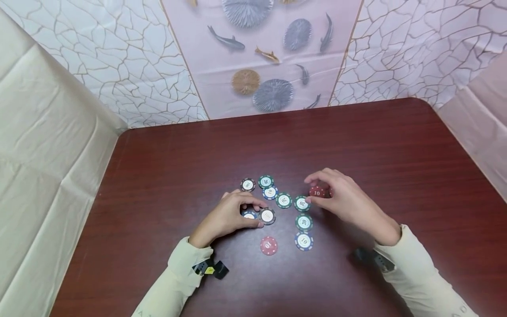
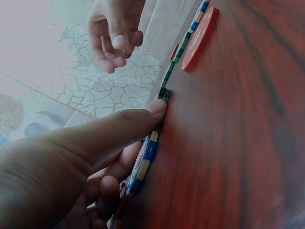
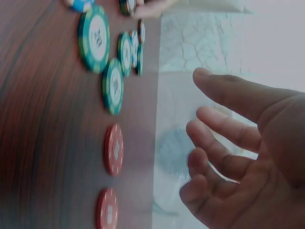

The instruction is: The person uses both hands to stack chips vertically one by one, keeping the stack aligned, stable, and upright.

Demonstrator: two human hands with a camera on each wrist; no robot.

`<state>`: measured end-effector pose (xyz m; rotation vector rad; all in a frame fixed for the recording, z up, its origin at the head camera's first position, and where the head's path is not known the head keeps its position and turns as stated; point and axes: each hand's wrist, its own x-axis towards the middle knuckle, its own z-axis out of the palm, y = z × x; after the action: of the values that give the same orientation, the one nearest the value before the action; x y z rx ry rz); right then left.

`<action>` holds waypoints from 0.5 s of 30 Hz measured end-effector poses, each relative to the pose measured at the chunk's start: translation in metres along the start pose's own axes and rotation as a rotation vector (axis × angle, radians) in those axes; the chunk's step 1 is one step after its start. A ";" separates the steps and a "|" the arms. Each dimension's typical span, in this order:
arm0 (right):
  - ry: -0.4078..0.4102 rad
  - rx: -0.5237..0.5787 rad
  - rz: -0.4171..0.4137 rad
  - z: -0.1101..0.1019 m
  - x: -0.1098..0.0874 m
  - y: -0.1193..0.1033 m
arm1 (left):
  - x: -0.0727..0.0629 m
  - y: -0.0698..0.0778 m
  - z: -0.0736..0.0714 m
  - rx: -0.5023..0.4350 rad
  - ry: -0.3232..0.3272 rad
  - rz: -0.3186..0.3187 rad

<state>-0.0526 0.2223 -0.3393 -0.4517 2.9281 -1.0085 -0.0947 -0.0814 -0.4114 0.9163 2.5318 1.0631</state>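
Observation:
My left hand (image 1: 227, 213) rests low at the table, its thumb and forefinger pinching the edge of a black-and-white poker chip (image 1: 267, 216) marked 100. Beneath that hand a blue-and-white chip (image 1: 249, 215) is partly covered; its edge (image 2: 144, 164) shows below the thumb in the left wrist view. My right hand (image 1: 342, 193) hovers above the table with loosely bent fingers, holding nothing. Under it lies a red chip (image 1: 317, 192) marked 10, and a second red chip (image 3: 107, 210) shows in the right wrist view. A green chip (image 1: 302, 204) marked 20 overlaps the right thumb tip in the head view.
Between the hands lie green chips (image 1: 284, 200) and a blue chip (image 1: 270, 192). Another black chip (image 1: 247, 185) sits behind the left hand. Nearer me are a red chip (image 1: 269, 245) and a blue chip (image 1: 303, 241). Cloth walls border the dark red wooden table (image 1: 178, 158).

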 end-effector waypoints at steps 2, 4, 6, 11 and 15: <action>0.005 -0.001 0.020 -0.003 -0.003 0.005 | -0.001 -0.001 0.001 -0.005 -0.002 -0.003; 0.010 -0.004 0.040 -0.006 -0.005 0.010 | -0.002 -0.001 0.002 -0.013 -0.001 -0.004; 0.008 -0.014 0.053 -0.009 -0.008 0.016 | -0.002 -0.002 0.002 -0.015 0.003 -0.002; -0.019 -0.047 0.114 -0.019 -0.013 0.033 | -0.001 -0.001 0.003 -0.008 0.013 0.011; -0.044 -0.044 0.174 -0.022 -0.019 0.046 | -0.001 0.001 0.002 -0.009 0.009 0.009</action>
<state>-0.0488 0.2752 -0.3514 -0.2119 2.8935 -0.9030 -0.0926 -0.0805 -0.4122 0.9242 2.5302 1.0823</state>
